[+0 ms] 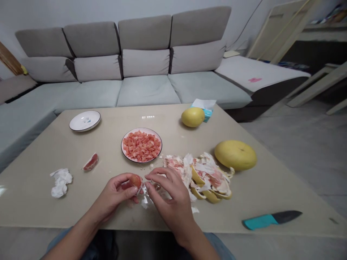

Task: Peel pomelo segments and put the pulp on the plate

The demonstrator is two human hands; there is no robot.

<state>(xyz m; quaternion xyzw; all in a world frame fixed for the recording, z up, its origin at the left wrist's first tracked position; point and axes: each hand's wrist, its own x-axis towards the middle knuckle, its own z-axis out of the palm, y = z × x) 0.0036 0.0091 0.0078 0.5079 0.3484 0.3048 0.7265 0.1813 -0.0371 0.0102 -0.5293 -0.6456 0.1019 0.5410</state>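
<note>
My left hand (118, 193) is closed around a peeled red pomelo segment (136, 180), with thin whitish membrane at its lower edge. Close against it on the right, the thumb and forefinger of my right hand (172, 196) come together in a pinch; what lies between them is too small to make out. Just beyond my hands is a plate (160, 151) heaped with red pomelo pulp (141, 145). Beside my right hand lies a pile of pomelo peel and membranes (203, 175). Another pomelo segment (91, 162), its skin still on, rests to the left.
A white plate (81, 121) sits at the far left and a crumpled tissue (61, 182) at the left. Two yellow pomelos (235, 155) and a tissue pack (208, 115) are on the right. A knife (264, 221) with a turquoise handle lies near the front edge, dark blade pointing right.
</note>
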